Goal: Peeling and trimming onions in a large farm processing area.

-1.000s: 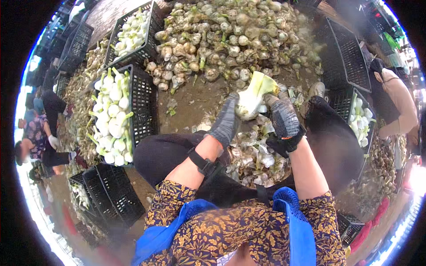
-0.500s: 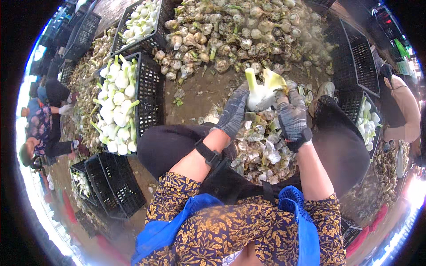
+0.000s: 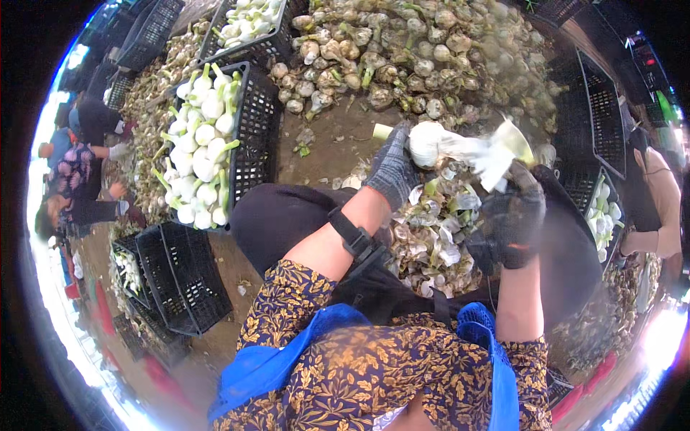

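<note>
Over the peelings (image 3: 431,255), here's a garlic bulb (image 3: 427,144), pale loose skin (image 3: 494,154) trailing off it!
The gloved left hand (image 3: 392,172) clamps the bulb, a green stem stub (image 3: 382,131) poking out leftward; the gloved right hand (image 3: 512,215) pinches the skin's other end. Beyond, at left, a black crate (image 3: 257,136) brims with white bulbs (image 3: 205,164); farther out, unpeeled garlic (image 3: 410,54) sprawls in a heap.

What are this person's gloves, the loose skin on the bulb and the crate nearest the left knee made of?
Left glove: apparently matte grey knit fabric, from its streaky yarn texture.
Right glove: its dark visible side looks smoother, perhaps rubber-coated.
Loose skin: plant peel, thin and papery, judging by its ragged edges.
Crate: probably moulded black plastic, given its regular holes.
</note>
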Demonstrator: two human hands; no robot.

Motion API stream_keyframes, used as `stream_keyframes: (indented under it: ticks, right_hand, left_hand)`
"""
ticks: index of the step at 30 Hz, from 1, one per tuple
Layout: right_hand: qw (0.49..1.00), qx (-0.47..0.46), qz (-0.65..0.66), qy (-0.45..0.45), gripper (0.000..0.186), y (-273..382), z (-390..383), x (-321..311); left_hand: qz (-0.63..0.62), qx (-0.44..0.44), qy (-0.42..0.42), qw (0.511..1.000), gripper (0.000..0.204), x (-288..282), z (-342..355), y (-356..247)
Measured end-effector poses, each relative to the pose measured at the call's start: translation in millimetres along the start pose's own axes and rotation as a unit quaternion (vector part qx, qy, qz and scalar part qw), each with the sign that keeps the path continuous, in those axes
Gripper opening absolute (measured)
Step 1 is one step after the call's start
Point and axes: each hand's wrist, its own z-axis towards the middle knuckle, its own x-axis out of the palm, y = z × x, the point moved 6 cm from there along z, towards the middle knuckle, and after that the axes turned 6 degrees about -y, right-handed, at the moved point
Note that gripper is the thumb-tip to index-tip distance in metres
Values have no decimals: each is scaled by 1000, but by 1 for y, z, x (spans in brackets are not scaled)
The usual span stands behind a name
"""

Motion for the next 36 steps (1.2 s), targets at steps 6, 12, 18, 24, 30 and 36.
stream_keyframes:
  ticks: [6, 12, 18, 24, 30, 36]
  right_hand:
    - [998, 26, 49, -28, 26, -17, 1, -31]
    - [974, 97, 201, 32, 28, -12, 6, -17]
    - [984, 34, -174, 21, 37, 1, 9, -34]
    - [843, -92, -530, -7, 46, -33, 14, -19]
    - [931, 105, -349, 5, 50, -65, 4, 13]
    - [938, 121, -326, -1, 44, -63, 4, 10]
  left_hand:
    - [-10, -6, 24, 1000, 49, 11, -9, 2]
    - [-173, -31, 77, 981, 42, 17, -11, -12]
    - [-130, 29, -50, 990, 39, -4, -4, -26]
    - [26, 184, -47, 982, 44, -6, -10, -30]
    - [372, 374, -14, 849, 39, 3, -29, -34]
    - [454, 470, 1, 757, 34, 12, -38, -36]
